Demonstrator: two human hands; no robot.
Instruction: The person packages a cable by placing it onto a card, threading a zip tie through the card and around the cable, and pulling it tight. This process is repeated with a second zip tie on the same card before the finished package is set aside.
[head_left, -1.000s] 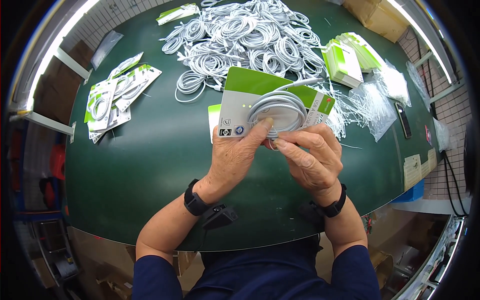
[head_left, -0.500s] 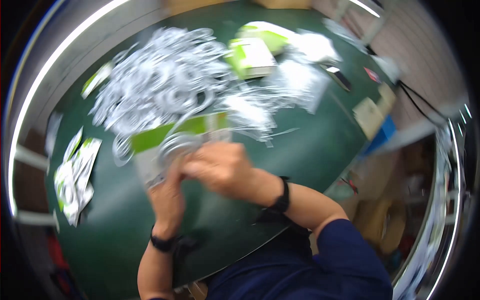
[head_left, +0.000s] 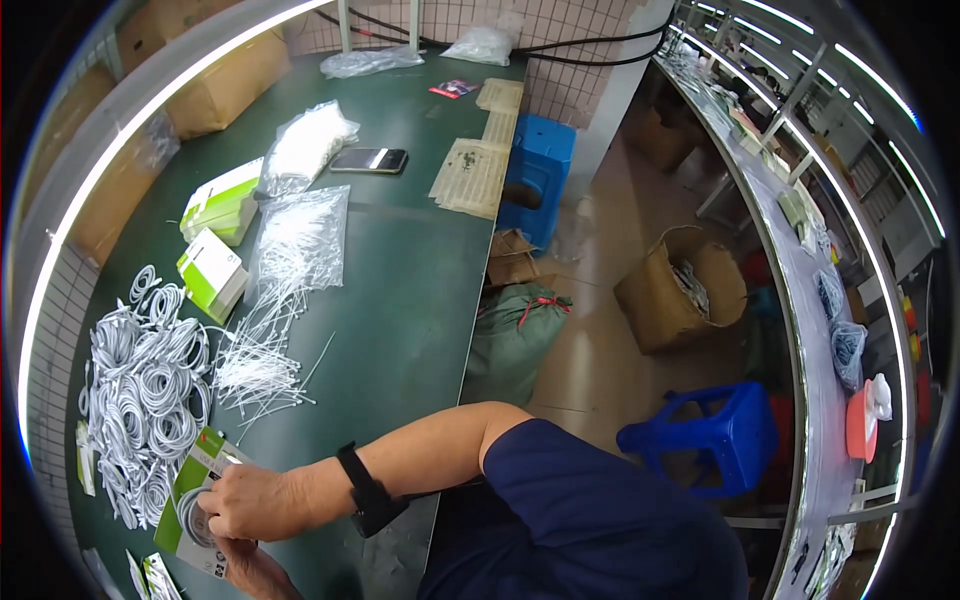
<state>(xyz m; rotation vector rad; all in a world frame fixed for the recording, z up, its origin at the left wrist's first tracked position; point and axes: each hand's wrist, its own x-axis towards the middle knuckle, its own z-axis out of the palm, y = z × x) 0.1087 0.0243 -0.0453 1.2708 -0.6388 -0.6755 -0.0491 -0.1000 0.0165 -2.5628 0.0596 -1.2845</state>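
My right hand [head_left: 250, 500] is closed, its fingertips pinched on a grey coiled cable [head_left: 190, 518]. That coil lies against a flat green-and-white cardboard package [head_left: 205, 455]. From below, my left hand [head_left: 255, 572] grips the package's lower edge; most of its fingers are hidden behind the card and my right hand. Just beyond the package is a large heap of grey coiled cables [head_left: 140, 400]. White cable ties [head_left: 255, 370] spill from a clear plastic bag [head_left: 305, 235] to the right of the heap.
Green-and-white boxes [head_left: 215, 275], a filled white bag [head_left: 305, 145] and a phone [head_left: 370, 160] lie farther along the green table [head_left: 410, 290]. More packages [head_left: 155, 580] sit near the lower left. Right of the table stand a blue stool [head_left: 710, 430], green sack [head_left: 520, 335] and open carton [head_left: 670, 310].
The view has swung to the right, so the table and my hands now appear farther left and lower. Both hands stay on the package and coiled cable.
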